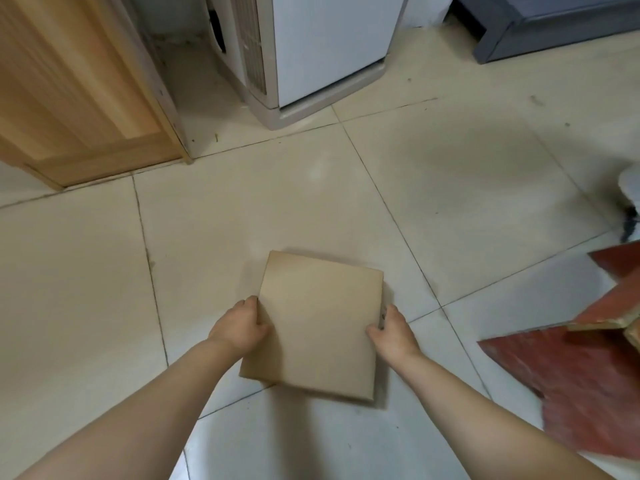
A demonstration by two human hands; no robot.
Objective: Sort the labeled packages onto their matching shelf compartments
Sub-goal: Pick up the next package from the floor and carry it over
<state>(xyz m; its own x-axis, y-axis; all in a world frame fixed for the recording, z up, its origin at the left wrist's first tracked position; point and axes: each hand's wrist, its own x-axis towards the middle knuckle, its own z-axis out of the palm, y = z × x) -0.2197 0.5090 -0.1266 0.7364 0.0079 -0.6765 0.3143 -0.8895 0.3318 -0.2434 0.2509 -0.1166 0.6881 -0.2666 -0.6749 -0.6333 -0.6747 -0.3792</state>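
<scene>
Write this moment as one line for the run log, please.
stage: carrying | left hand: grips box's left edge | right hand: grips right edge | cardboard box: plain face up, no label visible | shelf: not in view

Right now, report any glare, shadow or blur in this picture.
Head view: soft glare on the pale floor tiles beyond the flat brown cardboard package; a faint shadow under the package where the left hand and right hand grip it; the red boards at right look smeared; straight edges bend near the borders.
</scene>
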